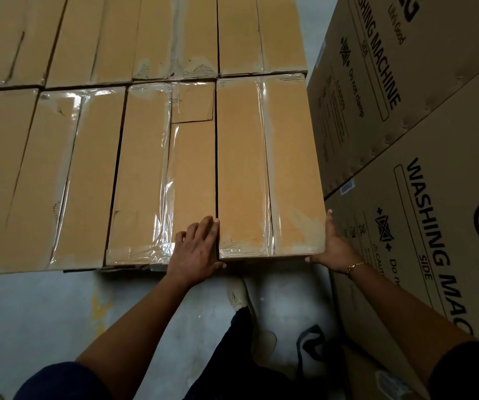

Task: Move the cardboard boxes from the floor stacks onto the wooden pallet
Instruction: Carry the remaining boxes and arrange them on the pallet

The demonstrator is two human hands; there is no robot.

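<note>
Left hand lies open and flat at the near left corner of the box: its fingers, straight and slightly spread, rest on top along the seam with the neighbour box, and its thumb crosses the front edge. Right hand is flat against the box's right side, fingers straight and pointing forward, thumb at the lower front corner. A bracelet circles that wrist. Neither hand curls round anything. The box stands at the right end of the near row, its left side tight against the neighbour box and its top level with the others in that row. Clear tape runs down its centre seam and over its near end. The far row sits directly behind, touching the near one. Together the tops form one flat brown surface, with glossy tape catching the light in patches. Whatever bears the boxes is hidden beneath them. To the right rise two large cartons printed "WASHING MACHINE", the near carton and the far carton. The right hand occupies the narrow gap between the box and the near carton. Below the row's front edge lies the floor, smooth grey concrete with a yellowish stain. A pale shoe stands on it just in front of the box, below the left hand. The lighting is dim.
</note>
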